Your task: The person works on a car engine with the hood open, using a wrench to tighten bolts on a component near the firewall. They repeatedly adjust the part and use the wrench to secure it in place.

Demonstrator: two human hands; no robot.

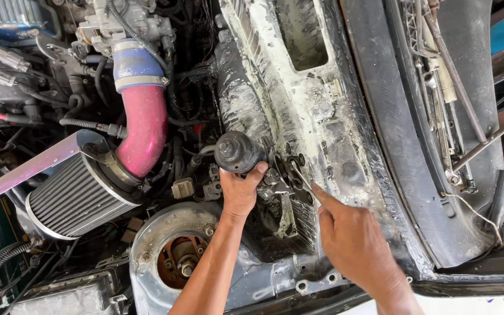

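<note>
View from the head camera, looking down into an open engine bay. My left hand [239, 192] is clenched around the underside of a dark round cylinder [235, 151], thumb hooked on its right edge, steadying it against the scraped, whitish firewall panel [298, 99]. The cylinder sits near the middle of the bay, just right of the pink intake pipe [144, 131] and above the shock tower [176, 256]. My right hand [351, 242] grips a slim metal wrench [303, 181], index finger laid straight along its shaft; the wrench head rests at the cluster of bolts and brackets just beside the cylinder.

Handling, as I judge it: the cylinder looks like solid cast or pressed metal, stiff, fairly heavy for its size, and probably greasy, so it may slip. The best hold seems to be around its broad body from below, as now, not by the small knob on top or the thin hose leaving its left side, which could kink or pull off.

Appearance: a matt black, dusty drum with a stepped cap and a small central nub, its surface dulled by grime. I cannot tell how it is fixed behind, since my left hand and the brackets hide the joint.

Also visible: a cone air filter [74, 195] with a polished shield at left, and loose rods [456, 76] lying on the cowl at right.
</note>
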